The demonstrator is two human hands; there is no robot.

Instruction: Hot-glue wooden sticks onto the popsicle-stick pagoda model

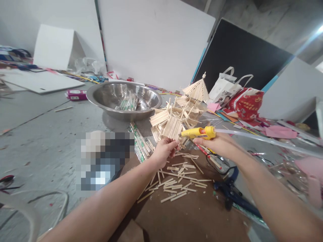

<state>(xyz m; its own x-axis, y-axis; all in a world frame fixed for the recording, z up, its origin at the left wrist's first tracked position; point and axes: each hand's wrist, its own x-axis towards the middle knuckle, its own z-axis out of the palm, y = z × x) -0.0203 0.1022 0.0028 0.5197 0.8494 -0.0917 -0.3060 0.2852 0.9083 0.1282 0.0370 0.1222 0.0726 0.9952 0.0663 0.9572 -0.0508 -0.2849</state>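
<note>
A model pavilion of thin wooden sticks (172, 127) with a pointed roof stands in the middle. At its near edge is my left hand (165, 150), thumb and fingers pinched together; what sits between them, if anything, is too small to make out. My right hand (214, 145) is wrapped round a yellow hot glue gun (199, 133), whose nozzle points left, close to my left fingertips. A long translucent glue stick (252, 136) runs out of the gun's back to the right. Short cut wooden sticks (176, 183) lie scattered below my hands on a brown board (186, 215).
A steel basin (98, 101) holding packaged sticks (128, 102) stands behind on the left. Dark blue-handled cutters (230, 190) lie at the board's right. Red (248, 102) and white bags (222, 88) stand at the back right. A white cable (64, 201) curls at lower left.
</note>
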